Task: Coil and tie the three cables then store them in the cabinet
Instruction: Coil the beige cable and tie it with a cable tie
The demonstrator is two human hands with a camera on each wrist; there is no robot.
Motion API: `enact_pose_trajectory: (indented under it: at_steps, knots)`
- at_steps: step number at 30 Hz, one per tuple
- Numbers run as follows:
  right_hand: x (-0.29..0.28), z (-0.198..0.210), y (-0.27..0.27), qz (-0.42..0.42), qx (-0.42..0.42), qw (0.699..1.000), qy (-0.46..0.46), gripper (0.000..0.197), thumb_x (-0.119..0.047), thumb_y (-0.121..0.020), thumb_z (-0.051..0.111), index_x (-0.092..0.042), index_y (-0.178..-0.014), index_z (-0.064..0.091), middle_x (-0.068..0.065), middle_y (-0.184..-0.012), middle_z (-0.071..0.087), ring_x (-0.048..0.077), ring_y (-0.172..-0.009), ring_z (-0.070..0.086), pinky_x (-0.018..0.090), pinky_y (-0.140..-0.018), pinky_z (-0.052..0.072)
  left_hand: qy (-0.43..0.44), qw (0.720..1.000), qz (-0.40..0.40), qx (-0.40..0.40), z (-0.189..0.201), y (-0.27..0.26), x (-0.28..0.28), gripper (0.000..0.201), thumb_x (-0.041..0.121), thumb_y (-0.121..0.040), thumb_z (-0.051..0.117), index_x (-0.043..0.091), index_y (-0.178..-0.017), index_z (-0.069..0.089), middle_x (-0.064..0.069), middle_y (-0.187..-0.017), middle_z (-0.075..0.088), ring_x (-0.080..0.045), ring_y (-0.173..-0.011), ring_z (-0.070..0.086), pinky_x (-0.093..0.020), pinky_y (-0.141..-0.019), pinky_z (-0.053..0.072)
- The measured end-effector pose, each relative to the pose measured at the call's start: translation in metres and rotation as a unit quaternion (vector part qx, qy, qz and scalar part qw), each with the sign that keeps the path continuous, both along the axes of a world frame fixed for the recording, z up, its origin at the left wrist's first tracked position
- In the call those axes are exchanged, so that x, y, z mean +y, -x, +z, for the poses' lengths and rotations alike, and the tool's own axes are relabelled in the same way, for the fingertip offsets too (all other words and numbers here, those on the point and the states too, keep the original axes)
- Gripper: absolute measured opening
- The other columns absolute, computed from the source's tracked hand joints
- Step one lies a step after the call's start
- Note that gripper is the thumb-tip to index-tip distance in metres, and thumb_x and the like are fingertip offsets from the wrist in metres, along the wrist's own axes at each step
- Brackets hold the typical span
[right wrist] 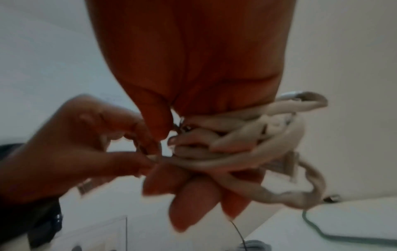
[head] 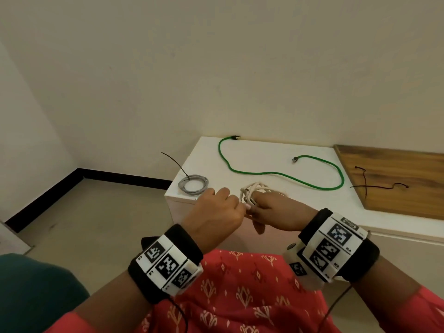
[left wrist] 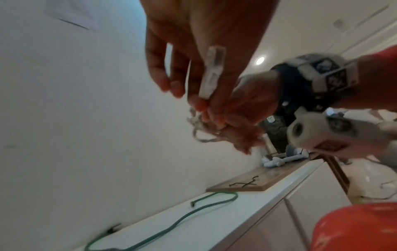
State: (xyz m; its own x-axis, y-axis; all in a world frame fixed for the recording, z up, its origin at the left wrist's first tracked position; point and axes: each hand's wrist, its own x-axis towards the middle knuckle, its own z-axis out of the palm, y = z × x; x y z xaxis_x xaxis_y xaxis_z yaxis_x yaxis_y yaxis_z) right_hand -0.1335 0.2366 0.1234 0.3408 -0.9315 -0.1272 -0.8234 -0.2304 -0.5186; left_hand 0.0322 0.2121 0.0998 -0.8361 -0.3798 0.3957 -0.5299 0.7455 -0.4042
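The white cable (head: 254, 192) is bunched in loops above the front edge of the white worktop (head: 276, 162), held between both hands. The right hand (head: 276, 210) has its fingers curled around the bundle of loops and keeps it together, and the left hand (head: 216, 210) pinches one end of the same cable; in the left wrist view the clear plug (left wrist: 211, 74) of this end lies along its fingers. I judge that the second cable is in work: the coil looks made, and the free end is perhaps being wound or tucked, so the tie is not yet on it. The next move probably calls for one hand to keep the loops tight while the other one fetches a tie. Two dark ties (head: 374, 182) lie crossed on the wooden board (head: 396, 186) at the right, well apart from the hands. The grey cable (head: 193, 184) lies already coiled on the left corner of the worktop, with a dark tie sticking up from it. The green cable (head: 283, 174) is spread uncoiled across the worktop behind the hands, between them and the wall, and its one loop lies near the path to the ties.
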Motion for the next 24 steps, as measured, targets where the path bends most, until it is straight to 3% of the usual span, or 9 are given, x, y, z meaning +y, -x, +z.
enact_pose_trajectory:
  at_steps: [3,6,8,10,12,16,19,22,24]
  knots:
    - [-0.002,-0.001,0.007,0.037,-0.070,0.992,-0.099,0.047,-0.031,-0.095,0.043,0.005,-0.070,0.060,0.009,-0.059,0.062,0.000,-0.044,0.050,0.007,-0.056,0.037,0.020,0.997,-0.024,0.076,-0.002,-0.004,-0.012,0.028,0.041,-0.081,0.060,0.016,-0.071,0.051,0.001,-0.062,0.059,-0.017,-0.057,0.056,-0.027,-0.048,0.045]
    - [-0.004,-0.006,0.012,0.016,-0.157,0.978,-0.137,0.024,-0.020,-0.082,0.066,-0.004,-0.069,0.054,-0.001,-0.046,0.055,0.005,-0.037,0.052,0.016,-0.043,0.042,-0.143,0.975,-0.040,0.165,0.000,-0.002,-0.016,0.043,0.057,-0.077,0.045,0.018,-0.096,0.052,-0.001,-0.085,0.069,-0.018,-0.076,0.066,-0.032,-0.060,0.055]
    - [-0.004,-0.008,0.015,-0.005,-0.195,0.970,-0.142,0.025,-0.016,-0.077,0.071,-0.012,-0.061,0.053,-0.003,-0.037,0.052,0.007,-0.032,0.050,0.016,-0.036,0.039,-0.289,0.928,-0.063,0.226,-0.001,0.000,-0.017,0.056,0.056,-0.075,0.049,0.022,-0.120,0.052,0.000,-0.111,0.067,-0.014,-0.100,0.063,-0.031,-0.081,0.054]
    - [-0.003,-0.009,0.017,-0.010,-0.245,0.955,-0.165,0.023,-0.017,-0.071,0.074,-0.012,-0.060,0.054,-0.003,-0.033,0.049,0.010,-0.029,0.046,0.016,-0.036,0.037,-0.426,0.856,-0.087,0.278,-0.003,0.001,-0.020,0.060,0.053,-0.076,0.049,0.024,-0.129,0.048,0.004,-0.121,0.062,-0.005,-0.110,0.057,-0.020,-0.091,0.046]
    - [-0.004,-0.009,0.018,-0.002,-0.323,0.924,-0.204,0.015,-0.015,-0.071,0.068,-0.012,-0.060,0.057,-0.005,-0.031,0.041,0.010,-0.025,0.037,0.020,-0.038,0.040,-0.509,0.793,-0.114,0.314,-0.003,0.003,-0.020,0.052,0.052,-0.077,0.050,0.025,-0.122,0.053,0.006,-0.111,0.065,-0.002,-0.101,0.060,-0.017,-0.087,0.048]
    - [-0.002,-0.005,0.015,0.013,-0.476,0.842,-0.253,0.023,-0.014,-0.070,0.062,-0.010,-0.050,0.054,-0.009,-0.027,0.033,0.006,-0.022,0.032,0.017,-0.038,0.042,-0.548,0.718,-0.126,0.411,-0.006,0.017,-0.011,0.046,0.066,-0.076,0.044,0.022,-0.084,0.054,0.019,-0.067,0.063,0.003,-0.062,0.057,-0.010,-0.060,0.043]
    - [-0.002,-0.003,0.009,-0.030,-0.526,0.818,-0.229,0.035,-0.017,-0.073,0.061,-0.015,-0.040,0.051,-0.009,-0.027,0.032,0.005,-0.024,0.033,0.017,-0.039,0.040,-0.513,0.702,-0.072,0.490,-0.008,0.030,-0.006,0.035,0.056,-0.083,0.042,0.024,-0.069,0.044,0.018,-0.052,0.056,0.001,-0.049,0.049,-0.011,-0.052,0.039]
    - [-0.002,-0.003,-0.002,-0.102,-0.559,0.807,-0.162,0.037,-0.034,-0.079,0.063,-0.006,-0.056,0.053,-0.004,-0.032,0.035,0.009,-0.027,0.037,0.020,-0.038,0.041,-0.474,0.699,-0.025,0.535,-0.008,0.038,-0.004,0.036,0.049,-0.090,0.036,0.020,-0.069,0.042,0.010,-0.051,0.048,-0.002,-0.048,0.043,-0.019,-0.052,0.038]
    - [-0.001,-0.005,-0.007,-0.151,-0.551,0.816,-0.089,0.042,-0.044,-0.072,0.061,-0.004,-0.061,0.054,-0.001,-0.034,0.037,0.011,-0.026,0.038,0.018,-0.034,0.039,-0.465,0.689,0.003,0.556,-0.005,0.043,-0.003,0.037,0.051,-0.084,0.031,0.019,-0.069,0.042,0.008,-0.055,0.044,-0.005,-0.048,0.043,-0.020,-0.052,0.037]
